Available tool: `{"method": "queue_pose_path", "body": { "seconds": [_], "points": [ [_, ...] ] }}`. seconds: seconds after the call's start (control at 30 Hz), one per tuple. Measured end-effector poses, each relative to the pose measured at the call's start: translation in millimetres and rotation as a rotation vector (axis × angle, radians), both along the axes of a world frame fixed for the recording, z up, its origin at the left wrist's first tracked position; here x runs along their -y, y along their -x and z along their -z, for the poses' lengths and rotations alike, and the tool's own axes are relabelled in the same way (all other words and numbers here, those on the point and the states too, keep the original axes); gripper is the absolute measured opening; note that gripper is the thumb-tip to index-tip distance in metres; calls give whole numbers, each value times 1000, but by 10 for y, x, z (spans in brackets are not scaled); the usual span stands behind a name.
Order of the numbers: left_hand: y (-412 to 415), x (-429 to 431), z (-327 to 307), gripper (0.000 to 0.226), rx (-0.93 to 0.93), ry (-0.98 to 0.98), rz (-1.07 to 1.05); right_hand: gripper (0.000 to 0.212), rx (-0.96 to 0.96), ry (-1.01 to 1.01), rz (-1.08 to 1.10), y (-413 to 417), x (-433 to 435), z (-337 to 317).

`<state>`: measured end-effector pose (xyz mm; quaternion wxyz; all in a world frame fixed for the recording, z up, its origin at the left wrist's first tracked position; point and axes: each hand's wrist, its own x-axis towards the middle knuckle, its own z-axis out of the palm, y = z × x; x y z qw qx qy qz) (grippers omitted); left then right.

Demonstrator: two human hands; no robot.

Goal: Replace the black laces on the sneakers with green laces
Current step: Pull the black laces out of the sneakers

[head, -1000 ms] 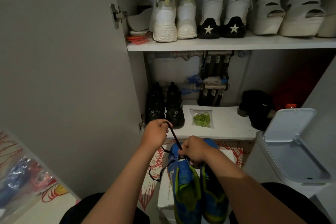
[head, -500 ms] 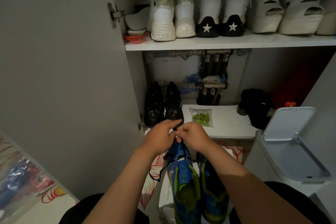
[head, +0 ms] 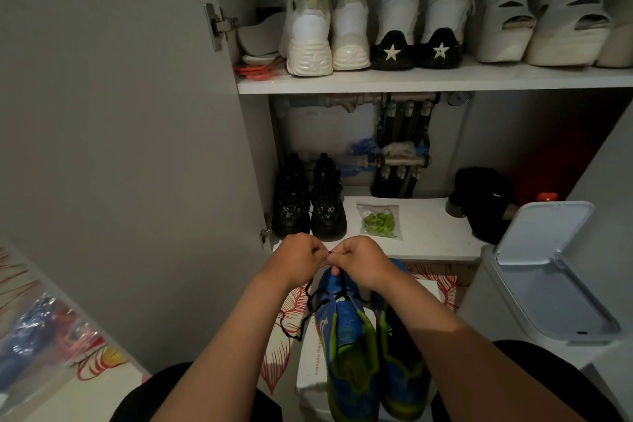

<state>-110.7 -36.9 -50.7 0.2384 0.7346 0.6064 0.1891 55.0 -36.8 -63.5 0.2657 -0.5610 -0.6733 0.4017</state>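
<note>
Both grips are tight: left hand (head: 301, 257) and right hand (head: 359, 260), knuckles almost touching, each pinch the black lace (head: 309, 298) in curled fingers, right over the front end of the blue sneaker (head: 346, 346) on the left of the 2. Slack lace loops off that shoe's left side. Forearms reach forward, wrists dipped. The pair sits on a white box (head: 308, 363); the green laces (head: 380, 221) lie bagged on the shelf (head: 428, 233) beyond.

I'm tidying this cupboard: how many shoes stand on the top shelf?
6: two white sneakers at left, two star-heeled shoes in the middle, two white cut-out platform shoes at right. A pale shape at the frame's right edge may be another.
</note>
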Motion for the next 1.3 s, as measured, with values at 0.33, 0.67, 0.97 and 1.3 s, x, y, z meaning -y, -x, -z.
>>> {"method": "queue_pose_path", "body": {
  "seconds": [0.33,0.67,0.97,1.3],
  "points": [
    [1,-30,-60,22,189,-278,-381,25,391,166,-105,-64,-10,200],
    [-4,4,99,67,-52,-92,-33,24,149,139,-41,-35,-49,147],
    [-66,22,140,23,-153,85,50,22,109,128,-63,-38,-63,212],
    [59,-8,137,22,-200,63,-241,48,572,180,-272,-83,-4,240]
  ]
}}
